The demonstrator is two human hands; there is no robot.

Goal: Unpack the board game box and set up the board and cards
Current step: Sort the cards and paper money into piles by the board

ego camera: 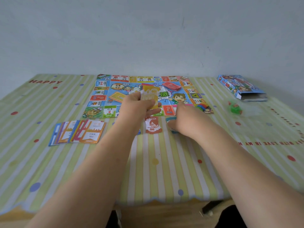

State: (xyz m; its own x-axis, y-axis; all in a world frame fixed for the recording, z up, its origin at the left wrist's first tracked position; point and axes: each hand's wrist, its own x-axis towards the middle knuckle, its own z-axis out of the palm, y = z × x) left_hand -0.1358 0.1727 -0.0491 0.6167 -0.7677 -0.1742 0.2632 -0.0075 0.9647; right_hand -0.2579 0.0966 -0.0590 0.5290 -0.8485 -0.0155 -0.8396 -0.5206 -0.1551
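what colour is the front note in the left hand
Yellow: the note shows best in the head view.

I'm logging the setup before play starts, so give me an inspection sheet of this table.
Surface: striped, dotted tablecloth, lying flat.
Job's things: board unfolded at the far middle; red deck and yellow deck on it; fanned cards and 50 note on the cloth; open box far right, green pieces near it.
Clutter: nothing seen.
Hands: left hand grips a stack of notes; right hand on teal notes, grip unclear.
Cables: nothing seen.
Surroundings: plain pale wall.
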